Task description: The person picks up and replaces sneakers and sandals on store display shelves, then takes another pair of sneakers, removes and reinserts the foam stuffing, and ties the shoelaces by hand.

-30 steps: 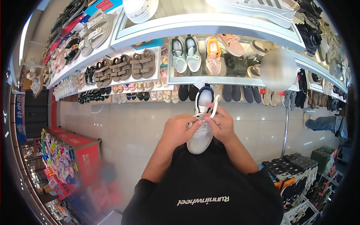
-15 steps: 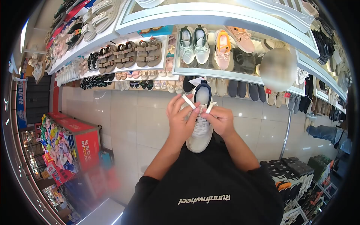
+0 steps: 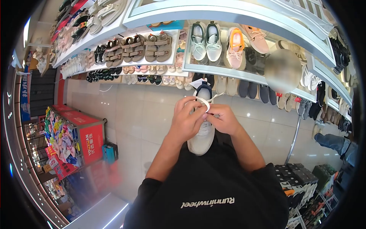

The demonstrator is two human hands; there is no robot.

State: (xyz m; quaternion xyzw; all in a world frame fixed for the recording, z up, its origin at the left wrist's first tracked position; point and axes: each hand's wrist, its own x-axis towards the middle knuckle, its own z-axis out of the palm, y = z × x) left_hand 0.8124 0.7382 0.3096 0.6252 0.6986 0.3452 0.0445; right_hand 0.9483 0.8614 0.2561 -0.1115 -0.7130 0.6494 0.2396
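A white sneaker [image 3: 201,140] with a dark blue collar lining is held upright against the front of a black T-shirt, its toe toward me. My left hand [image 3: 187,117] pinches a looped white shoelace [image 3: 207,106] above the tongue. From the other side, my right hand [image 3: 222,118] is closed with its fingertips at the same lace, touching my left fingers. One loose lace end sticks out to the upper right. The knot area is partly hidden behind my fingers.
Shoe shelves [image 3: 244,74] stretch across in front, with sneakers and sandals [image 3: 158,46]. At left is a red bin [image 3: 89,139] of colourful goods. Stacked shoe boxes [image 3: 297,173] stand at lower right. A person in jeans [image 3: 331,142] is at the far right.
My hands have come together over the sneaker. The lace, earlier held apart in two loops, now forms one loop between my fingers, with an end trailing right. The view has shifted slightly.
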